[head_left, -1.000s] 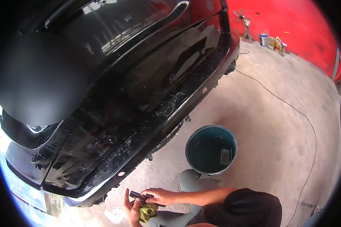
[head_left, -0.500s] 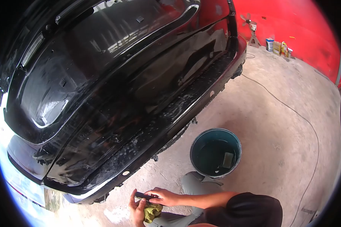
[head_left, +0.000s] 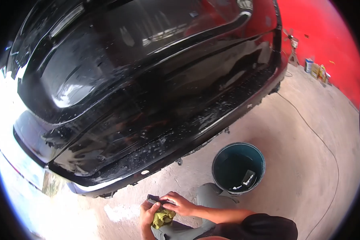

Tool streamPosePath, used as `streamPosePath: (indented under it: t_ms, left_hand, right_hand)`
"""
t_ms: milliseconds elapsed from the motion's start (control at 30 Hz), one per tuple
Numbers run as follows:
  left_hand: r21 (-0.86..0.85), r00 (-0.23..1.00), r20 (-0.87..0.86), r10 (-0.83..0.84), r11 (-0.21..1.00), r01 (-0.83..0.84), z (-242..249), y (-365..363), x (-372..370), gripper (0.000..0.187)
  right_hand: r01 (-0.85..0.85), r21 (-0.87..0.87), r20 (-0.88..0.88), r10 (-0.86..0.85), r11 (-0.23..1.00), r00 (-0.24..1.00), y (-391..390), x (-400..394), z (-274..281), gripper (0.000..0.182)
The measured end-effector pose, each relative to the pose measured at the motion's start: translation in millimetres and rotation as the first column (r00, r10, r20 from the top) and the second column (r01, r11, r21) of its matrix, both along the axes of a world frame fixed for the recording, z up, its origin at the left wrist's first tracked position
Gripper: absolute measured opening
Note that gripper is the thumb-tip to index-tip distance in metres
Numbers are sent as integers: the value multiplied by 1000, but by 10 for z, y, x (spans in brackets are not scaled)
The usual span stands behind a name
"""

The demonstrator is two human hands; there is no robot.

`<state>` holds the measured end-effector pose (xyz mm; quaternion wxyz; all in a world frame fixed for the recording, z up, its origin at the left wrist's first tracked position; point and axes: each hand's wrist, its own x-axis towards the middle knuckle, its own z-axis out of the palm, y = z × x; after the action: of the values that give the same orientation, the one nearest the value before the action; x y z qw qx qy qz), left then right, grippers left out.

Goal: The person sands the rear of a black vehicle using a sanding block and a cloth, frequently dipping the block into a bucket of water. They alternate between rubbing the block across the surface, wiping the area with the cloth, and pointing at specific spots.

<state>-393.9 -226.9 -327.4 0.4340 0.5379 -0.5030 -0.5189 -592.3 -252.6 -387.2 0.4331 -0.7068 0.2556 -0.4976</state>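
My left hand (head_left: 147, 214) and my right hand (head_left: 181, 204) meet low in the view, just in front of my knees. Between them is a small dark flat block (head_left: 152, 199), gripped from both sides and partly covered by my fingers. A crumpled yellow-green cloth (head_left: 163, 219) hangs below the block, against my left hand. Ahead stands the black rear end of a car, its bumper (head_left: 148, 154) wet and dotted with droplets and pale smears.
A teal bucket (head_left: 215, 160) of water stands right of my knees, with a pale rectangular piece (head_left: 249, 178) inside. A cable (head_left: 314, 132) runs along the concrete floor. Cans (head_left: 315, 70) and a metal stand (head_left: 293, 56) line the red wall (head_left: 328, 32).
The view has shifted, so the car and bucket sit farther right. My hands have turned the dark block, and my right fingers have moved over it. The cloth stays beneath.
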Motion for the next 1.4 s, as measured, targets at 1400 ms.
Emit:
streamPosePath:
  t_ms: [1400]
  left_hand:
    - [-433,606,779,160,837,335,2100,-783,-459,61]
  right_hand:
    - [762,355,-932,137,541,336,-375,-2640,-1635,37]
